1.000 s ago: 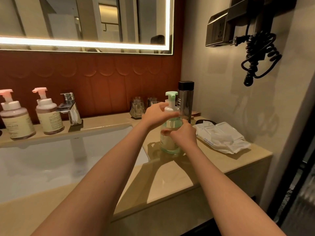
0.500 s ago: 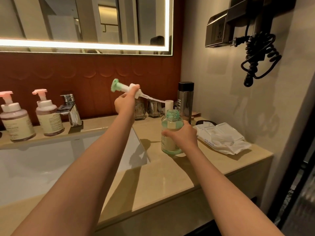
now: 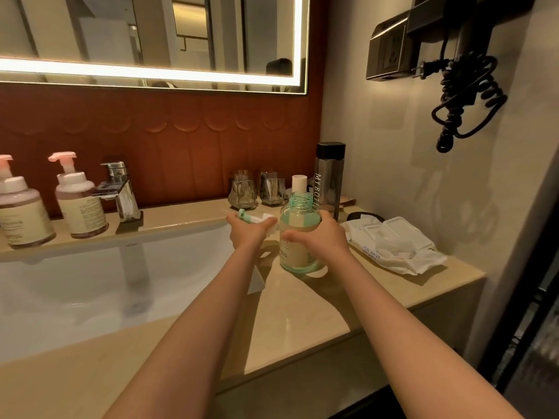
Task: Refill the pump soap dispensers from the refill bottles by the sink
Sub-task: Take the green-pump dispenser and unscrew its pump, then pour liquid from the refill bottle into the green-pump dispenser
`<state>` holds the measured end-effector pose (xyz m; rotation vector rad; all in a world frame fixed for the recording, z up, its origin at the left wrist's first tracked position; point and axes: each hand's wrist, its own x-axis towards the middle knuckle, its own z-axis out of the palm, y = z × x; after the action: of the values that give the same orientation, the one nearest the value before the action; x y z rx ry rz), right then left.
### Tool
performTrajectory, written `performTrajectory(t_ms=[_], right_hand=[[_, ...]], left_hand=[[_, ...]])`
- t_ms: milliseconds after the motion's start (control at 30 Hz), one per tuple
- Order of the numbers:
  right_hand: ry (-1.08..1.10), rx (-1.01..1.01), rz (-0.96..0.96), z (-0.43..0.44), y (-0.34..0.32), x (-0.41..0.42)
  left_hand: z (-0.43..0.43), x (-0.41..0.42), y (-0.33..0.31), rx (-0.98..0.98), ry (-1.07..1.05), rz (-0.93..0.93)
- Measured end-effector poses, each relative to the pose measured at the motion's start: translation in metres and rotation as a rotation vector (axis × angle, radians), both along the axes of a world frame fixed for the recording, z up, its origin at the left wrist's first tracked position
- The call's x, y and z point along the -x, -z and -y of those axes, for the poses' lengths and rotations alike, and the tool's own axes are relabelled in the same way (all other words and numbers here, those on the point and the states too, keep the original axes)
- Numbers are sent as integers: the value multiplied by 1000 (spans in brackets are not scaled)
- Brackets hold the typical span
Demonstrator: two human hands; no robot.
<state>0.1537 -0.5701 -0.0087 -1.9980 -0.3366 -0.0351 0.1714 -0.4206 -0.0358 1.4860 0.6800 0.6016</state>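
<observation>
A green soap dispenser bottle stands uncapped on the beige counter, right of the sink. My right hand grips its body from the right. My left hand holds the removed green-and-white pump head low over the counter, just left of the bottle. Two pink-pump dispensers stand on the ledge at far left. Behind the green bottle are a small white-capped bottle and a tall dark bottle.
A white sink basin fills the left, with a chrome faucet behind it. Two glass tumblers stand by the back wall. A pack of wipes lies at the right. A coiled cord hangs from the wall.
My left hand unscrewed and lifted the pump head out of the green bottle, swung it left, then lowered it to the counter beside the bottle. My right hand kept hold of the bottle.
</observation>
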Motion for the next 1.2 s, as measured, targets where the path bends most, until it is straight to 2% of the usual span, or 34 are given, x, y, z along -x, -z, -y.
performTrajectory(t_ms=[233,333,600,767,900,1033,1200], right_hand=[[-80,-31,-100,5,-5,-15],[-102,-21,-125,13,-3,-22],[-241,191,-197,48,-9,-37],[-82,87,-97,55,-23,-60],[54,9,-50,40,-32,-86],[165,9,-17,18,-36,-109],[233,44,8,4,-36,-136]], left_hand=[[5,-7,7,-422,69,-335],[3,-9,6,-459,119,-372],[-14,-11,-3,-655,184,-471],[-26,-12,-16,-940,108,-577],[-27,-19,-30,-1063,100,-482],[-17,-42,-58,-988,170,-275],[6,-83,-82,-909,383,-120]])
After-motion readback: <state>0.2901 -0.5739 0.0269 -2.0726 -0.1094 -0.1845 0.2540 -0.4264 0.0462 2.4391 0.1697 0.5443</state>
